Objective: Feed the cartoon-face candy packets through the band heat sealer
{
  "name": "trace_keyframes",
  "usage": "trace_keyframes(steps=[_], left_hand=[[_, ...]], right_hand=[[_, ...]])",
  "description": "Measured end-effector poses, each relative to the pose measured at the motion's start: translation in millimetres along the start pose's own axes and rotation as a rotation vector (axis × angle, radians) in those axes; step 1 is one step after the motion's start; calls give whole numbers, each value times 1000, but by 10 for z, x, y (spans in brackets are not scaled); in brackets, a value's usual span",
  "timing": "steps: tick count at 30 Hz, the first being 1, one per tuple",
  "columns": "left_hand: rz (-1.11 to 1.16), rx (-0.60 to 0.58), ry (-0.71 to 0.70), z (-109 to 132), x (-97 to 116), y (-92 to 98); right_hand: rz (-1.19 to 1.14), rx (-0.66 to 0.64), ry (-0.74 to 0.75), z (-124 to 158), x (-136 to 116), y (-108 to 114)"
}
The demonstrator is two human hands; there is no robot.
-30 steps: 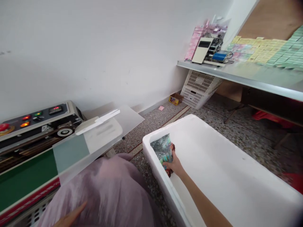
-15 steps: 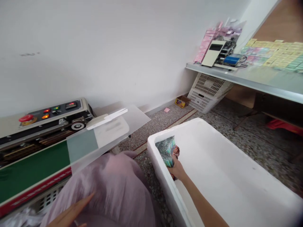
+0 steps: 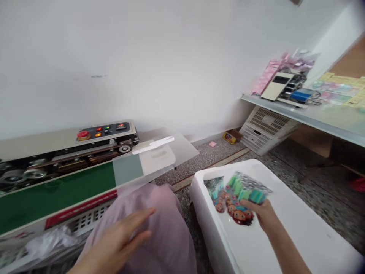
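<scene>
Inside a white foam box (image 3: 299,213), my right hand (image 3: 262,213) is closed on several printed packets (image 3: 239,194). They are silvery at the top, green and teal in the middle, with brown-haired cartoon heads along the lower edge. Another similar packet (image 3: 215,186) lies against the box's left corner, partly behind the held ones. Over the lap, in pinkish-mauve cloth (image 3: 168,224), hovers my left hand (image 3: 119,236). Its fingers are stretched out with nothing in them.
To the left runs a conveyor machine with a green belt (image 3: 57,192), a red knob (image 3: 83,135) and a clear end plate (image 3: 182,150). White crates (image 3: 259,133) stand under a metal table (image 3: 285,110) bearing a small machine (image 3: 278,85). A small carton (image 3: 231,137) lies by the wall.
My right hand has moved right, away from the box's left corner, with packets in it. My left hand has come further up into view. The view has swung left.
</scene>
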State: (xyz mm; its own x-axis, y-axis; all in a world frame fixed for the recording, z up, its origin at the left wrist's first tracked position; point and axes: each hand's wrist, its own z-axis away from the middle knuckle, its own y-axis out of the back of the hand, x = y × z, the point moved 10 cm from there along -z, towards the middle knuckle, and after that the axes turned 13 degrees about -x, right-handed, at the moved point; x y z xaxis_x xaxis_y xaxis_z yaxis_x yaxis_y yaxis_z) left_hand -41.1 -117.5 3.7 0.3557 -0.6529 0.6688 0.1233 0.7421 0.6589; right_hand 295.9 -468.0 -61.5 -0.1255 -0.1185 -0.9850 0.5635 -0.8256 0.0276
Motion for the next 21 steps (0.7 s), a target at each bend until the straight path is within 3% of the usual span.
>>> trace_keyframes(steps=[1,3,5,7,10,12,17,19,21], left_hand=[[60,-4,-49,-110,231,29],[195,-48,-202,-348,693,64],[345,9,-361,-570,996,219],[422,113,-439,-771,1039,417],[473,304,-450,-940,774,768],[478,435,-372,-959,485,1024],[433,612,-260,-940,-35,1533],[425,606,-217,-1022,-237,1581],[427,528,-111,-1174,-488,1501]], right_hand=[[0,0,42,-16,-229,-61],[23,-99,101,-112,-641,-442],[64,-265,117,-241,-935,-1087],[109,-403,126,-361,-1115,-1813],[160,-489,208,-554,-1310,-2728],[190,-487,273,-717,-1427,-3125],[385,-408,399,-1180,-1616,-3609],[446,-428,392,-1370,-1494,-3765],[522,-455,346,-1549,-1254,-3873]])
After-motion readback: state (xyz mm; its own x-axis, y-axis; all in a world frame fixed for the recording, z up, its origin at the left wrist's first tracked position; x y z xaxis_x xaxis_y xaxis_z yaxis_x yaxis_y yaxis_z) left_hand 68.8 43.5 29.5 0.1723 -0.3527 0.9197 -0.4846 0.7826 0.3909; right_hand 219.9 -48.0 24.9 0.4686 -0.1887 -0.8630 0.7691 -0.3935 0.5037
